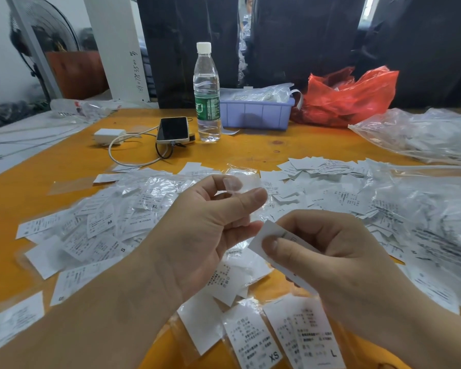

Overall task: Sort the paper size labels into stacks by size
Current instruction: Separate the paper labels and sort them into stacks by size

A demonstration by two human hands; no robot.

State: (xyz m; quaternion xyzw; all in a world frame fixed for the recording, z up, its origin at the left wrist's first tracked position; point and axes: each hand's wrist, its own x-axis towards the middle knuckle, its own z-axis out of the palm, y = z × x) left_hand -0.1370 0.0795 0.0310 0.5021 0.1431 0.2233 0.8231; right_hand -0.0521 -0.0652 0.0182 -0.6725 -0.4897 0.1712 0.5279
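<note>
White paper size labels (109, 222), many in clear sleeves, lie scattered across the orange table (37, 177). My left hand (205, 230) is raised over them and pinches a clear plastic sleeve (240, 187) between thumb and forefinger. Just right of it, my right hand (338, 254) grips a small stack of white labels (264, 233), thumb on top. Near the front edge lie a blank-side label (202, 323), one marked XS (253, 339) and one marked L (309, 334), side by side.
A water bottle (207, 94), a phone (173, 129) with a white charger and cable (109, 135), a lilac bin (256, 114), a red plastic bag (349, 97) and clear bags of labels (423, 134) stand along the table's far side.
</note>
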